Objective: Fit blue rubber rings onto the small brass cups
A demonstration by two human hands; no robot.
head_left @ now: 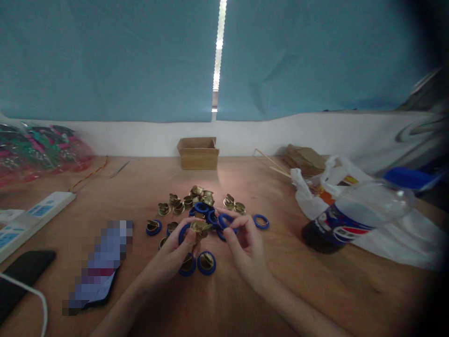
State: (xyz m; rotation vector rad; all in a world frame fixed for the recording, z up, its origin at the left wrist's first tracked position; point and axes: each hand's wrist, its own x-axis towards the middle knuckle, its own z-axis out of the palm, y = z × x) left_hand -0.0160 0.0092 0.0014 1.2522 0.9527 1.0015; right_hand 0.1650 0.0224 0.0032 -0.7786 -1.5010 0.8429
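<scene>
My left hand (177,248) is closed on a brass-coloured metal clip piece (200,226), with a blue ring (183,234) at its fingers. Facing it, my right hand (249,250) pinches another blue ring (225,218) between thumb and fingers. The two hands are close but apart. Just beyond them lie more blue rings (202,207) and a loose cluster of brass-coloured clip pieces (197,191). Nearer me, several pieces sit inside blue rings, such as one ringed piece (206,263). A single blue ring (261,222) lies to the right.
A small open cardboard box (199,158) stands at the back. On the right, a cola bottle (351,224) lies tilted against a white plastic bag (386,245). To the left are a phone (101,267), a black slab (24,276), a power strip (42,213) and plastic-wrapped items (42,150).
</scene>
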